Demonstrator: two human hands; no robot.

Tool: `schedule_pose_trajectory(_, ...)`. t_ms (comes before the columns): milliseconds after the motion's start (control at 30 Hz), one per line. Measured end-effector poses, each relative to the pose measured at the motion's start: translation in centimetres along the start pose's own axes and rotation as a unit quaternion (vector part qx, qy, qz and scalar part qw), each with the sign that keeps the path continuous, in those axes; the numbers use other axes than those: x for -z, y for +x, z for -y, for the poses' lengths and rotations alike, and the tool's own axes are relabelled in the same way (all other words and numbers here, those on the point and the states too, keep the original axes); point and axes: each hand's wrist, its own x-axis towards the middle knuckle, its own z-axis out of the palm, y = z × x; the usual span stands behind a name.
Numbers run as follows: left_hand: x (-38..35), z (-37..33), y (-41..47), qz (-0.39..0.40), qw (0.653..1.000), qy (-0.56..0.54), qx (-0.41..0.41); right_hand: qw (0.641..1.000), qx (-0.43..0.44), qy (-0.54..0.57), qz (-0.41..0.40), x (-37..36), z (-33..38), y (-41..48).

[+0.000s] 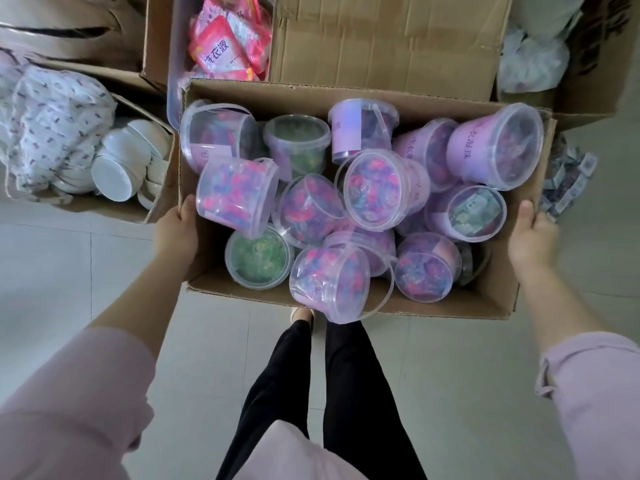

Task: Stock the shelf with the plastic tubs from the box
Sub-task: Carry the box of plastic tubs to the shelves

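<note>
I hold the box (450, 306) by its short ends, long axis running left-right: left hand (175, 232) grips the left wall, right hand (530, 237) the right, thumbs over the rim, plastic tubs (375, 188) heaped between.

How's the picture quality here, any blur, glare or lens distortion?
Head view: soft, even light, no hard shadows; wide-angle lens bows the box edges and stretches the sleeves; whole frame slightly soft, so labels on the plastic tubs barely read; faint sheen on lids.
</note>
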Motion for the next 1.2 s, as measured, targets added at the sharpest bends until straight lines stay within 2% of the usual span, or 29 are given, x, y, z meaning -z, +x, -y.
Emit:
schedule_pose_trajectory(133,0.0,0.5,-0.4,-0.036,0.999,0.035,-0.015,0.998,0.046,-0.035,-0.014,0.5,-0.4,0.0)
schedule_pose_trajectory(333,1.8,0.0,-2.4,-0.079,0.984,0.148,-0.057,0.997,0.057,-0.055,-0.017,3.2,-1.5,-2.1)
schedule_pose_trajectory(433,4.0,-1.6,-4.9,-0.073,0.976,0.183,-0.089,0.998,0.021,-0.053,-0.037,6.3,-2.2,-5.2)
schedule_pose_trajectory(533,7.2,-4.1,-9.0,-0.066,0.975,0.172,-0.127,0.997,-0.030,-0.038,-0.066,11.5,-2.6,-10.0)
schedule_pose_trajectory(667,12.1,-8.1,-15.7,-0.049,0.953,0.179,-0.238,0.988,-0.091,0.012,-0.120,20.2,-5.0,-17.3)
schedule_pose_trajectory(800,14.2,-12.5,-22.7,-0.063,0.918,0.184,-0.346,0.974,-0.133,0.060,-0.174,27.4,-9.7,-24.2)
schedule_pose_trajectory(933,12.7,-16.5,-30.4,-0.051,0.877,0.214,-0.426,0.942,-0.217,0.121,-0.228,32.8,-16.4,-29.5)
schedule_pose_trajectory(1067,7.8,-19.6,-38.8,-0.037,0.834,0.240,-0.496,0.912,-0.275,0.152,-0.264,37.8,-24.4,-32.9)
schedule_pose_trajectory(1200,0.8,-21.3,-47.5,-0.002,0.813,0.226,-0.537,0.881,-0.322,0.186,-0.294,41.4,-33.9,-35.0)
